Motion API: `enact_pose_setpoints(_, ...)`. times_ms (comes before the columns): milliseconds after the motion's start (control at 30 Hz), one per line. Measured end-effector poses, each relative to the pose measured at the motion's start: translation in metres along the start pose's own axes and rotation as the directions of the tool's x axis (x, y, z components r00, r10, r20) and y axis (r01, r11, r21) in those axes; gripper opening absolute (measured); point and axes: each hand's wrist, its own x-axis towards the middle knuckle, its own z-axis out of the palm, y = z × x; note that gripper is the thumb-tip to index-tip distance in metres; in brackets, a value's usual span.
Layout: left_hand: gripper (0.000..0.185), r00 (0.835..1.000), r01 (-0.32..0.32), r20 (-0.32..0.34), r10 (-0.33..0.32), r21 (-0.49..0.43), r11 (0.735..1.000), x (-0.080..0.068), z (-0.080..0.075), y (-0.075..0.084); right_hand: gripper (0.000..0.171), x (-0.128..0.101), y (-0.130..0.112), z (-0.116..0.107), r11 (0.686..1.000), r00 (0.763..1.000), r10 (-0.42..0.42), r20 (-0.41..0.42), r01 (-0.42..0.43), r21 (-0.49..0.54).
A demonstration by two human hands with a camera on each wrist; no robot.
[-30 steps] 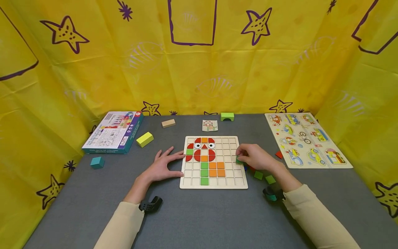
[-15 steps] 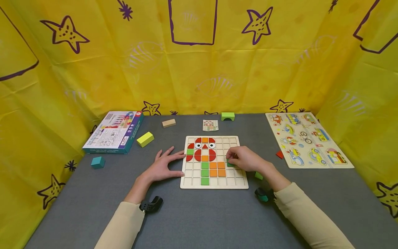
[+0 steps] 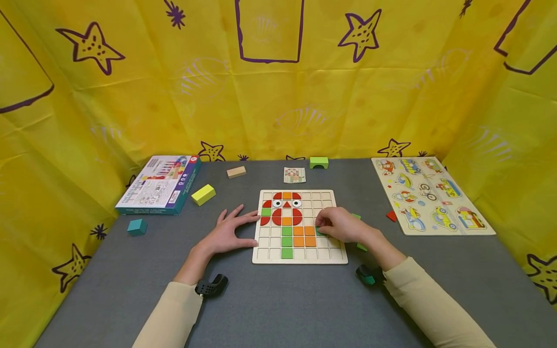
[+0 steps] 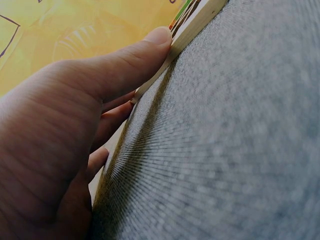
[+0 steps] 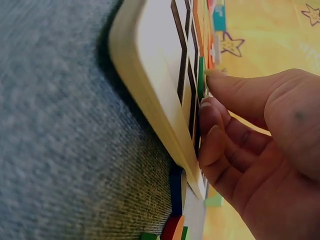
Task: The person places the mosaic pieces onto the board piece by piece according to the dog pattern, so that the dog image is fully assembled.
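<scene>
The wooden grid board (image 3: 322, 253) lies flat in the middle of the head view, with red, orange and green tiles and two round eyes set in its cells. My right hand (image 3: 341, 224) pinches a green square tile (image 5: 201, 77) between thumb and fingertips, low over the grid, beside a block of orange tiles (image 3: 304, 236). At the board's left edge, my left hand (image 3: 228, 234) is spread, its thumb and fingertips touching the rim. The left wrist view shows that thumb (image 4: 135, 57) along the wooden edge.
Loose tiles, such as a green one (image 3: 361, 247) and a red one (image 3: 391, 216), lie right of the board. Behind it are a pattern card (image 3: 294, 175) and a green arch block (image 3: 319, 163). A box (image 3: 156, 186) stands left, a picture board (image 3: 432, 195) right.
My right hand has moved left with the green tile, from the board's right edge to beside the orange tiles. My left hand has stayed at the left rim.
</scene>
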Motion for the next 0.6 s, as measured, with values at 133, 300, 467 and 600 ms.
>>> enact_pose_setpoints(133, 0.074, 1.000, -0.004, -0.001, 0.004, -0.001, 1.000, 0.000, 0.000, 0.000, 0.006, -0.002, 0.001, 0.000, 1.000, 1.000, -0.014, 0.003, 0.014, 0.001)
enact_pose_setpoints(300, 0.074, 1.000, -0.006, 0.004, 0.006, 0.002, 1.000, 0.000, 0.001, -0.001, 0.007, -0.007, 0.004, -0.003, 0.999, 1.000, 0.020, -0.012, -0.020, 0.043)
enact_pose_setpoints(467, 0.075, 1.000, -0.008, 0.006, 0.008, 0.000, 1.000, 0.000, 0.000, -0.001, 0.006, -0.017, 0.014, -0.014, 0.998, 0.996, 0.056, -0.076, -0.052, 0.047)
enact_pose_setpoints(600, 0.074, 1.000, -0.005, 0.002, 0.005, -0.002, 1.000, 0.000, 0.000, 0.000, 0.009, -0.026, 0.026, -0.027, 0.996, 0.988, 0.087, -0.131, -0.083, 0.040)
